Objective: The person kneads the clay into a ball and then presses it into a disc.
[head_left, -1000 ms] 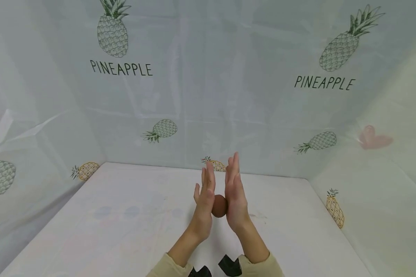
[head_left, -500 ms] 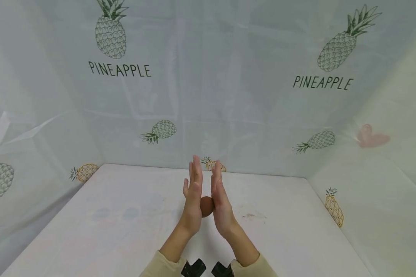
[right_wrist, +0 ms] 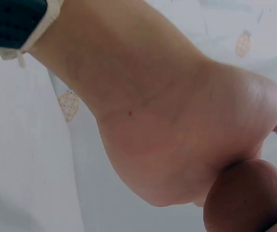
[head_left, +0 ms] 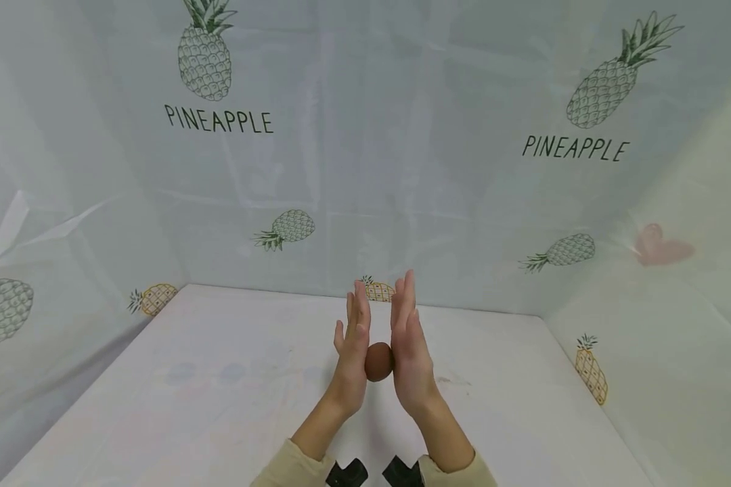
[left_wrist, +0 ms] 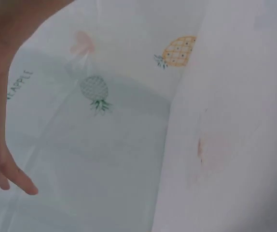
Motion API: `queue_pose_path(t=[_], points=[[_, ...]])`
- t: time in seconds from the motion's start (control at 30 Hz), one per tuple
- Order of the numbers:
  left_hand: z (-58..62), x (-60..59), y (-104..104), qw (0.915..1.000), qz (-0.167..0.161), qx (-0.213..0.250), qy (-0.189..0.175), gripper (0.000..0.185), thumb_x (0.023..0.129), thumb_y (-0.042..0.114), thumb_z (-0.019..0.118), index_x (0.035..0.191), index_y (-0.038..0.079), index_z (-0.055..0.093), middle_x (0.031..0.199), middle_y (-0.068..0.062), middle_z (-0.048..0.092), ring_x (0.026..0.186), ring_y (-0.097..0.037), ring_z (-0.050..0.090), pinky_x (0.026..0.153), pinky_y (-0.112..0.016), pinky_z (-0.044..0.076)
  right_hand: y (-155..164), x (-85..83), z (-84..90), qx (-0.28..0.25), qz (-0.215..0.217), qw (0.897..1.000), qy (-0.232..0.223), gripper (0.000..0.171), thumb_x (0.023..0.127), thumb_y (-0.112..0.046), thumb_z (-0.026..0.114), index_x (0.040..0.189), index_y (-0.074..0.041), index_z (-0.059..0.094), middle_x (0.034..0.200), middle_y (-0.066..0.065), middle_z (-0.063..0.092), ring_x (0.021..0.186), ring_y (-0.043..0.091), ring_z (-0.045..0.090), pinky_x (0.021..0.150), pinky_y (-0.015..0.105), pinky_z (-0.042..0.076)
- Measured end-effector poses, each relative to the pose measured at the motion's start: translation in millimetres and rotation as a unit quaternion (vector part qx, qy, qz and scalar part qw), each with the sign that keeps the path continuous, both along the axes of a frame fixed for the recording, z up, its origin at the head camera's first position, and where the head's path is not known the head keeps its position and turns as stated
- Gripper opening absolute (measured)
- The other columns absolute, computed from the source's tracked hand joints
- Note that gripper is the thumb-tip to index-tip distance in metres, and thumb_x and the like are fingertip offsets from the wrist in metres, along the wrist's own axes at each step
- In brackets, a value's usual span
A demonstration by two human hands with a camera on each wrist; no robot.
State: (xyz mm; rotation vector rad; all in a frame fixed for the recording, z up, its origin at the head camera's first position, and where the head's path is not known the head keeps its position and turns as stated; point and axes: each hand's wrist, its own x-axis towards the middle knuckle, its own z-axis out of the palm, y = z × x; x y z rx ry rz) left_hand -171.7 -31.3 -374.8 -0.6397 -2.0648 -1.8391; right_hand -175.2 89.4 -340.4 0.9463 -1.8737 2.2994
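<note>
Left hand (head_left: 353, 352): upright, fingers straight and together, palm facing inward, flat against the brown ball (head_left: 379, 361). The ball sits between the two palms, above the white table (head_left: 219, 392), held only by opposing pressure. Right hand (head_left: 409, 352): likewise flat and extended, pressing the ball's other side. Neither hand curls round it; straight palms suit rolling the lump.

Most of the brown ball (head_left: 379, 362) was hidden between the left hand (head_left: 352, 358) and right hand (head_left: 409, 358) at lower centre. In the right wrist view, the frame's bottom edge cut it off. The left wrist view showed the left hand only at the left edge, blurred.
</note>
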Motion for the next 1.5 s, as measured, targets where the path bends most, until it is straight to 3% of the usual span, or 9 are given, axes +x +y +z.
queue_pose_path(t=[0.2, 0.43, 0.7, 1.0, 1.17, 1.5], points=[[1.8, 8.8, 9.7, 0.9994, -0.007, -0.024, 0.026, 0.063, 0.113, 0.050, 0.004, 0.171, 0.027, -0.010, 0.177, 0.016, -0.015, 0.162, -0.013, -0.019, 0.118, -0.064, -0.023, 5.1, -7.6, -1.8, -0.011, -0.022, 1.000, -0.014, 0.061, 0.112, -0.052, 0.008, 0.169, -0.041, -0.013, 0.176, -0.012, -0.013, 0.164, 0.024, -0.014, 0.125, 0.063, -0.017], [3.0, 10.6, 10.2, 0.9979, 0.001, -0.036, 0.054, 0.065, 0.113, 0.051, 0.003, 0.171, 0.023, -0.008, 0.178, 0.010, -0.011, 0.163, -0.024, -0.018, 0.117, -0.068, -0.021, 0.3, -12.0, -10.1, -0.019, -0.016, 0.999, -0.032, 0.060, 0.114, -0.048, 0.008, 0.169, -0.038, -0.013, 0.177, -0.012, -0.013, 0.164, 0.018, -0.015, 0.125, 0.063, -0.016], [6.6, 2.5, -6.5, 0.9991, 0.025, -0.006, 0.034, 0.065, 0.111, 0.053, 0.004, 0.170, 0.029, -0.009, 0.178, 0.010, -0.012, 0.163, -0.017, -0.017, 0.119, -0.063, -0.022, -15.9, -6.8, -17.8, 0.023, 0.003, 0.999, -0.021, 0.060, 0.114, -0.048, 0.004, 0.169, -0.035, -0.016, 0.174, -0.017, -0.018, 0.163, 0.020, -0.016, 0.125, 0.063, -0.016], [2.7, -4.9, -5.9, 0.9999, 0.014, 0.001, 0.009, 0.064, 0.111, 0.051, 0.004, 0.169, 0.032, -0.012, 0.176, 0.012, -0.014, 0.163, -0.017, -0.020, 0.118, -0.063, -0.023, -8.6, 4.7, -5.9, 0.009, -0.001, 1.000, 0.010, 0.060, 0.114, -0.045, 0.004, 0.169, -0.035, -0.014, 0.176, -0.014, -0.014, 0.164, 0.016, -0.014, 0.124, 0.064, -0.018], [-1.3, -1.9, 2.9, 1.0000, 0.002, -0.006, 0.006, 0.063, 0.112, 0.049, 0.005, 0.170, 0.030, -0.010, 0.177, 0.015, -0.010, 0.163, -0.021, -0.018, 0.118, -0.062, -0.023, 0.4, 2.1, -1.7, -0.003, -0.013, 1.000, 0.011, 0.060, 0.113, -0.047, 0.005, 0.169, -0.036, -0.015, 0.177, -0.012, -0.013, 0.164, 0.017, -0.014, 0.124, 0.064, -0.019], [0.2, 7.6, 11.6, 0.9983, -0.003, -0.039, 0.043, 0.063, 0.113, 0.046, 0.005, 0.171, 0.023, -0.008, 0.178, 0.012, -0.012, 0.163, -0.018, -0.018, 0.118, -0.065, -0.020, 6.8, -10.1, -4.6, -0.021, -0.025, 0.999, -0.024, 0.061, 0.112, -0.053, 0.010, 0.168, -0.044, -0.011, 0.177, -0.011, -0.011, 0.164, 0.023, -0.013, 0.123, 0.066, -0.018]])
